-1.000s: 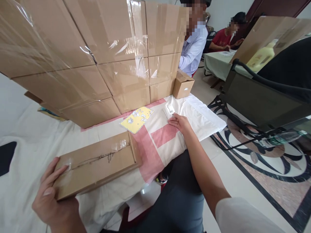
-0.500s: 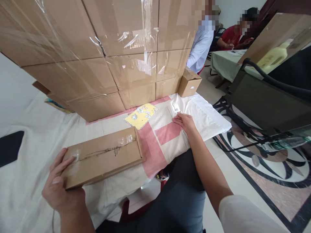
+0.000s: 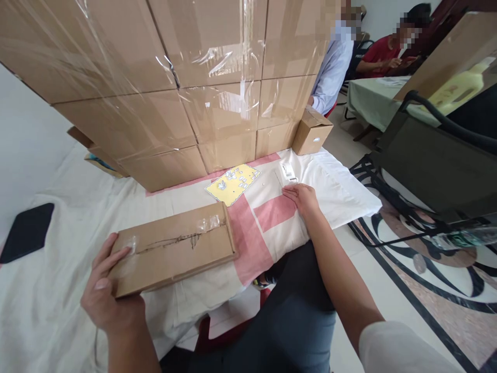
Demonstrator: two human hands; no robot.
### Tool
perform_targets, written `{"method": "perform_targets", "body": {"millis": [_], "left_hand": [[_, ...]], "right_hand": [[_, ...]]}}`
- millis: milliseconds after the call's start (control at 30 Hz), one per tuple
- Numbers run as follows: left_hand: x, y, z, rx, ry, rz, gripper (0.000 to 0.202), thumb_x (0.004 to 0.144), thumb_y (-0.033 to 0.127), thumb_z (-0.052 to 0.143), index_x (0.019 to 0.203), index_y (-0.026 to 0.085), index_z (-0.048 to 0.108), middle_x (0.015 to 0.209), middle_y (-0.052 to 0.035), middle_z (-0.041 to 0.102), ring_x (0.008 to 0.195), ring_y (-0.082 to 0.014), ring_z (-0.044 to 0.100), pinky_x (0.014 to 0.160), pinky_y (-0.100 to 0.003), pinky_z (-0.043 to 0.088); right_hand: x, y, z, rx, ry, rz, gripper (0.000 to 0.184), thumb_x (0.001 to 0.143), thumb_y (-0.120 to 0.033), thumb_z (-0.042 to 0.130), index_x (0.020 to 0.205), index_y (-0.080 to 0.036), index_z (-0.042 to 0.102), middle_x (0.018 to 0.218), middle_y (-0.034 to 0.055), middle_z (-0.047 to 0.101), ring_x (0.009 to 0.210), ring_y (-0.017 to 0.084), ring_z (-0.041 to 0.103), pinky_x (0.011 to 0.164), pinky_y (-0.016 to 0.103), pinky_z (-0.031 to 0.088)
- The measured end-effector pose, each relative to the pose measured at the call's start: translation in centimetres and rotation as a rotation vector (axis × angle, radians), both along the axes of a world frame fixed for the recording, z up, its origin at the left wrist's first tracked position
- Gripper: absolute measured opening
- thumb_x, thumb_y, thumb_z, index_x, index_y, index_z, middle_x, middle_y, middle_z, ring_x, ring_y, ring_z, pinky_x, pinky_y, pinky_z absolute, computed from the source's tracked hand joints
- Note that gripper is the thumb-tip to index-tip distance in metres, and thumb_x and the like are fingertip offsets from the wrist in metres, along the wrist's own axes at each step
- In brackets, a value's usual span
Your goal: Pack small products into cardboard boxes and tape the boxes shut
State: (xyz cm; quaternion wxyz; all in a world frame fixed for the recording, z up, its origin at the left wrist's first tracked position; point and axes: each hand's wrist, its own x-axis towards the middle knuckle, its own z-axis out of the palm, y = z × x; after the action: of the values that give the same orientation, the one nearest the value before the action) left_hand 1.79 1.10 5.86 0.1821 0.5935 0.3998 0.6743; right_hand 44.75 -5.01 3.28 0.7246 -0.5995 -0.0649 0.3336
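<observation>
My left hand grips the left end of a long, flat cardboard box, thumb and fingers wrapped around it. Worn seams and bits of clear tape show on the box's upper face. My right hand rests low over the cloth, fingertips pressed together beside a small white tape dispenser. Whatever those fingertips hold, if anything, is too small to make out. Between the hands, a yellow sheet with scattered white pieces lies just beyond the flat box.
Stacked, taped cardboard boxes form a wall behind the work area. A small carton stands at their right end. The cloth-covered table bears a black flat item. At right are a dark folding chair and two people.
The whole view has shifted, so things appear farther right. My right fingertips have drawn slightly back from the tape dispenser. My left hand keeps its grip on the cardboard box.
</observation>
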Motion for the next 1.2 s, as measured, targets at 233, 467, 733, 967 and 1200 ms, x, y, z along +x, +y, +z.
{"method": "perform_targets", "body": {"millis": [233, 467, 733, 967, 1200], "left_hand": [[-0.3, -0.2, -0.1, -0.044, -0.001, -0.062, 0.032, 0.09, 0.033, 0.047, 0.091, 0.017, 0.074, 0.137, -0.0101, 0.07, 0.133, -0.0335, 0.061, 0.118, -0.054, 0.04], [2.0, 0.4, -0.1, -0.137, 0.133, -0.15, 0.034, 0.099, 0.039, 0.045, 0.107, 0.021, 0.073, 0.149, -0.0097, 0.061, 0.14, -0.0293, 0.055, 0.117, -0.048, 0.042], [2.5, -5.0, 6.2, -0.042, 0.388, -0.082, 0.017, 0.097, 0.035, 0.063, 0.107, 0.026, 0.073, 0.132, -0.0095, 0.067, 0.125, -0.0274, 0.061, 0.106, -0.046, 0.05], [3.6, -8.3, 10.8, -0.018, 0.378, -0.317, 0.027, 0.095, 0.042, 0.069, 0.122, 0.034, 0.071, 0.129, -0.0091, 0.066, 0.123, -0.028, 0.062, 0.105, -0.048, 0.052], [4.2, -9.2, 9.8, 0.061, 0.28, -0.216, 0.015, 0.092, 0.019, 0.072, 0.101, 0.031, 0.073, 0.106, -0.0044, 0.066, 0.101, -0.02, 0.066, 0.087, -0.038, 0.057]], "right_hand": [[-2.2, -0.3, 2.9, -0.011, -0.074, 0.043, 0.016, 0.076, -0.024, 0.068, 0.069, -0.019, 0.054, 0.096, 0.0108, 0.078, 0.061, 0.018, 0.073, 0.041, 0.022, 0.047], [-11.2, -0.8, 11.1, 0.518, -0.42, 0.526, 0.022, 0.088, -0.034, 0.071, 0.074, -0.021, 0.06, 0.079, -0.0008, 0.064, 0.049, 0.007, 0.045, 0.047, 0.024, 0.032], [-20.2, -2.7, 14.3, 0.832, -0.698, 0.938, 0.015, 0.095, -0.024, 0.065, 0.081, -0.022, 0.062, 0.077, 0.0007, 0.055, 0.072, 0.015, 0.05, 0.063, 0.03, 0.037], [-21.4, -3.1, 13.5, 0.885, -0.675, 1.077, 0.025, 0.096, -0.029, 0.064, 0.075, -0.021, 0.054, 0.073, -0.0009, 0.048, 0.066, 0.014, 0.044, 0.058, 0.029, 0.033], [-22.0, -2.8, 12.8, 0.873, -0.695, 1.122, 0.031, 0.094, -0.023, 0.062, 0.068, -0.02, 0.044, 0.067, -0.0039, 0.041, 0.06, 0.011, 0.037, 0.056, 0.027, 0.031]]}}
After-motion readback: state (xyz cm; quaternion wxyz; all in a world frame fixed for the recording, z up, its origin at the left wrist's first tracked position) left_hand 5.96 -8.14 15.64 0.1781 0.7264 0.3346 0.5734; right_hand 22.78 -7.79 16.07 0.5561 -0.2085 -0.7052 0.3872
